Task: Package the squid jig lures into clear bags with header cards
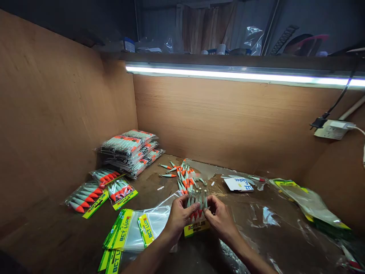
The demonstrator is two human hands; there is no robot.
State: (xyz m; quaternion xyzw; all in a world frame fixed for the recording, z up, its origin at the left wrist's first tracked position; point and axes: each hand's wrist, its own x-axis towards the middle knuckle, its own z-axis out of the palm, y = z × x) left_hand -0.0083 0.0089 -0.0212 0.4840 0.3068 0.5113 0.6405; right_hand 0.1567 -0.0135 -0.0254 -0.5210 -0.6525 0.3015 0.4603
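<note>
Several white-and-orange fishing lures (196, 203) stand side by side, hooks up, between my two hands, at a yellow-headed "BCT LURE" bag (196, 228). My left hand (182, 209) is closed on the lures' left side, thumb across them. On the other side, my right hand (218, 213) pinches at the rightmost lure and the bag's edge. Whether the lures are fully inside the clear bag is hard to make out. Just beyond my hands lies a loose heap of lures (185, 175).
Filled lure packs (85, 196) lie at the left, before a stack of larger packs (128, 148). Flat bags with yellow headers (125, 228) lie left of my hands. A handwritten white card (238, 184) and more bags (305, 201) are at right. A socket (332, 129) hangs on the right wall.
</note>
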